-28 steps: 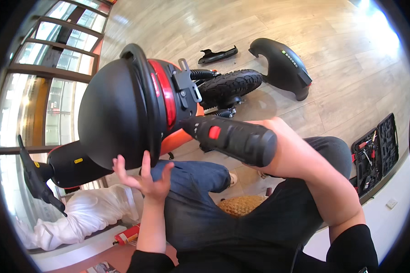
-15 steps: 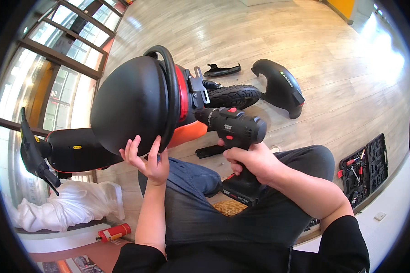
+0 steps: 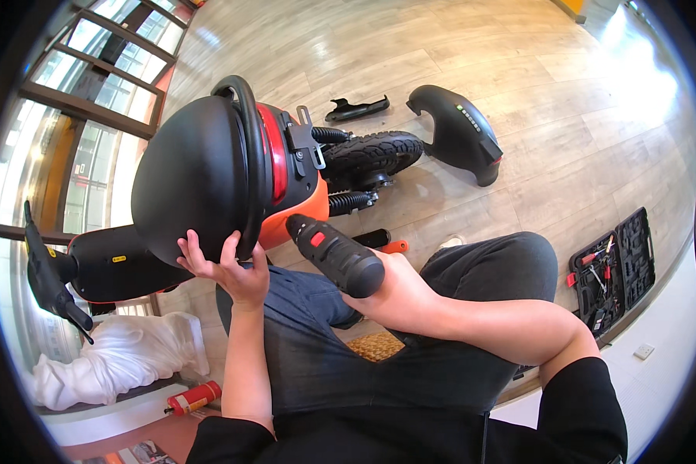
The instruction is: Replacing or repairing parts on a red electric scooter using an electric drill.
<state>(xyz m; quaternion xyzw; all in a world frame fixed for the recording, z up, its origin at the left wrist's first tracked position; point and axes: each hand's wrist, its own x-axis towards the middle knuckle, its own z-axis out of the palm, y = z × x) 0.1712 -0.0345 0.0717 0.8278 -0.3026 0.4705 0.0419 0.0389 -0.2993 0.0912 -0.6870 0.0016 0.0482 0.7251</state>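
An orange and black scooter [image 3: 298, 220] fills the left and centre, with a black rounded seat [image 3: 185, 178], curved black bar, red tail light [image 3: 274, 162] and metal bracket [image 3: 305, 139]. My left hand [image 3: 232, 271] rests spread fingertips on the seat's lower side. My right hand [image 3: 390, 294] grips a black cordless drill [image 3: 336, 259] with a red switch, angled up and left toward the orange body below the light. Its handle is hidden under the drill's body and my hand. The rear tyre [image 3: 379, 155] and two springs show beside the bracket.
A curved black cover [image 3: 460, 139] and small black part [image 3: 356, 108] lie on the wooden floor [image 3: 510, 69]. An open toolcase [image 3: 607, 274] is at right, a red fire extinguisher [image 3: 193, 398] and white wrapped bundle [image 3: 124, 356] at lower left. Window frames [image 3: 97, 116] line the left.
The drill has dropped lower than half a second ago and now tilts with its tip up and left, away from the bracket. The whole view has shifted slightly. My left hand stays on the seat.
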